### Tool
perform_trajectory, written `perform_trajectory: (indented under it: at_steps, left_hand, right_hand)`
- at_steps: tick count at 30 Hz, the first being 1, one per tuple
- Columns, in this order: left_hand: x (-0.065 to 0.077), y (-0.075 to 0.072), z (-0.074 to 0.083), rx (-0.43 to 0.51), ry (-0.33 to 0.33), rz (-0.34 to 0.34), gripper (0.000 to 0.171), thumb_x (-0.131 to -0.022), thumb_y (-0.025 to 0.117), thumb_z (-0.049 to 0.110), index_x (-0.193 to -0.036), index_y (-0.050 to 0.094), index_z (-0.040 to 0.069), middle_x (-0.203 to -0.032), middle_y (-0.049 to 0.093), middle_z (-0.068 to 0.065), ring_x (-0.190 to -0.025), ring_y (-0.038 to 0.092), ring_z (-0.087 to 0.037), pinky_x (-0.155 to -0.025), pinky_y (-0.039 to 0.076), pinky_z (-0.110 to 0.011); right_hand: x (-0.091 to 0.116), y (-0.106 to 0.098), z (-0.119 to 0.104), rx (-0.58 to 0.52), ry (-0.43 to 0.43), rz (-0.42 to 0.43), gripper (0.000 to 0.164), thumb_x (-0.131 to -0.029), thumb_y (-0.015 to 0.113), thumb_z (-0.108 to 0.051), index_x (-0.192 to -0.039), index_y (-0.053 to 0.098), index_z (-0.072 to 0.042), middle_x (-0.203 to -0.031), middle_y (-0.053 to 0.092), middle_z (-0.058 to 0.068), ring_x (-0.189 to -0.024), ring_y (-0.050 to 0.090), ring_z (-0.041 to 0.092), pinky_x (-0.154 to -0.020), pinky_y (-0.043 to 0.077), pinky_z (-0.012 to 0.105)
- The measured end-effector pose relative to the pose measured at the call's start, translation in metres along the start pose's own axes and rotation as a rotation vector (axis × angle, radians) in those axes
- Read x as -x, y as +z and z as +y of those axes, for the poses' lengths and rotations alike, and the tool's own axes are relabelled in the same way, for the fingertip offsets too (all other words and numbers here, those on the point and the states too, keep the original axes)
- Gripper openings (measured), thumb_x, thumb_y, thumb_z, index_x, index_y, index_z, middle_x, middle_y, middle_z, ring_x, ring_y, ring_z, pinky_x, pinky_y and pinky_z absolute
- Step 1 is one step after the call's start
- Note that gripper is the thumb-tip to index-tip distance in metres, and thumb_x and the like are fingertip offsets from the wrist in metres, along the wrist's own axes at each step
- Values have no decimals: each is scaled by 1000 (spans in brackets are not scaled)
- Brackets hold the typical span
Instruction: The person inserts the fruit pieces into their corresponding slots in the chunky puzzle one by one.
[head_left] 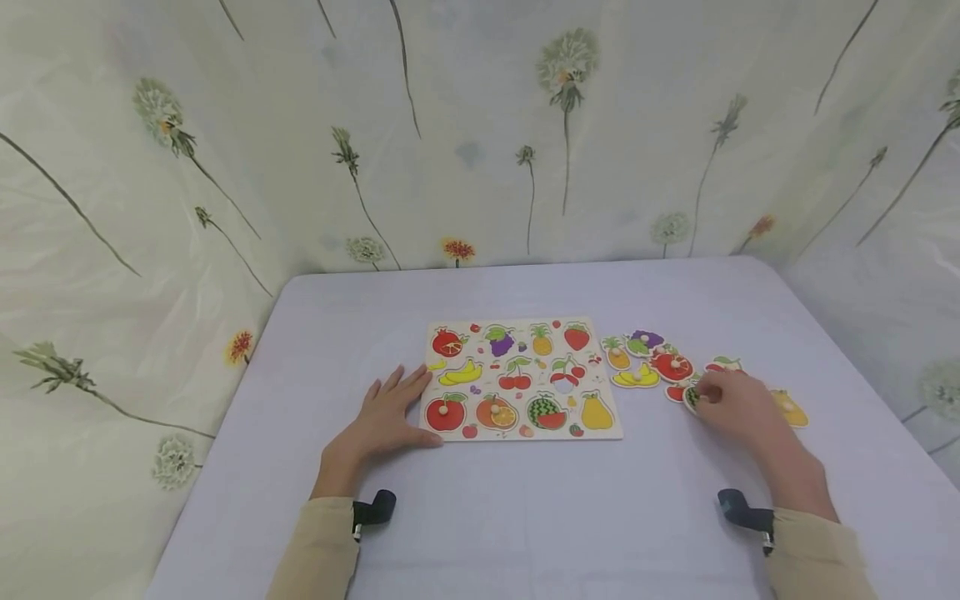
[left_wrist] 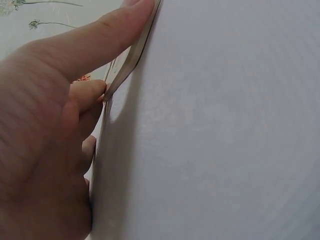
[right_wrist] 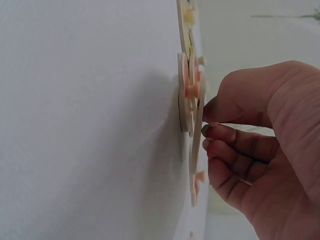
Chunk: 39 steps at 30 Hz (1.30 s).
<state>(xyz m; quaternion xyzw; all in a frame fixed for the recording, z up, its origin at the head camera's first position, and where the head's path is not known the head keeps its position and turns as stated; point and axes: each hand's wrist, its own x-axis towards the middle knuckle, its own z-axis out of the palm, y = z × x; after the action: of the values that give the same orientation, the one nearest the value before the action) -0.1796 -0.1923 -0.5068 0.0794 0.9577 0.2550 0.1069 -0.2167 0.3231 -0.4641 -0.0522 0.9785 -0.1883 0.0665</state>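
Observation:
A wooden fruit puzzle board [head_left: 480, 390] lies flat on the table. My left hand [head_left: 390, 415] has its fingers spread at the board's left edge, thumb at the near corner; in the left wrist view the thumb [left_wrist: 100, 45] rests against the board's edge. A red fruit piece [head_left: 446, 413] and an orange piece [head_left: 497, 413], both with knobs, sit in the board's near row. On the right, my right hand [head_left: 738, 412] pinches a watermelon piece [head_left: 691, 400] from above. In the right wrist view this piece [right_wrist: 196, 145] stands slightly tilted over other pieces, its knob hidden by the fingertips.
Between board and right hand lie a pineapple piece [head_left: 617, 357], a grape piece [head_left: 640, 343], a banana piece [head_left: 636, 377] and a pomegranate piece [head_left: 670, 367], some overlapping. A yellow pear piece [head_left: 793, 410] lies beyond the right hand. Flowered cloth [head_left: 480, 208] hangs behind the table.

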Motion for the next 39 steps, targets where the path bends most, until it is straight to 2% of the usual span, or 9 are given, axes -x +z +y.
perform_trajectory:
  at_steps: [10, 20, 28, 39]
  left_hand:
    - [1, -1, 2, 4, -6, 4, 110, -68, 82, 58, -158, 26, 29, -166, 23, 9, -157, 3, -24, -126, 0, -57]
    - [4, -2, 3, 14, -7, 7, 109, -68, 82, 58, -158, 27, 29, -166, 23, 9, -157, 3, -25, -126, 1, -58]
    - [1, 0, 1, 2, -8, -8, 111, -68, 82, 59, -158, 24, 31, -167, 21, 10, -158, 1, -24, -126, 0, -57]
    - [0, 1, -2, 3, 26, 12, 110, -68, 82, 59, -158, 26, 30, -167, 22, 10, -157, 4, -26, -125, 2, -59]
  right_hand:
    - [-6, 5, -21, -24, -32, -17, 29, -89, 66, -15, -112, 67, 3, -102, 67, 20, -90, 57, 30, -79, 55, 47]
    - [-15, 17, -47, -12, -119, 19, 20, -86, 69, -13, -104, 70, -3, -91, 65, 10, -83, 54, 24, -73, 51, 34]
    - [-19, 25, -67, -32, -141, 11, 19, -86, 69, -12, -104, 71, -5, -90, 65, 8, -85, 54, 23, -75, 50, 35]
    - [-17, 32, -88, -60, -188, 19, 17, -85, 68, -10, -102, 72, -6, -89, 64, 6, -83, 53, 21, -73, 50, 33]
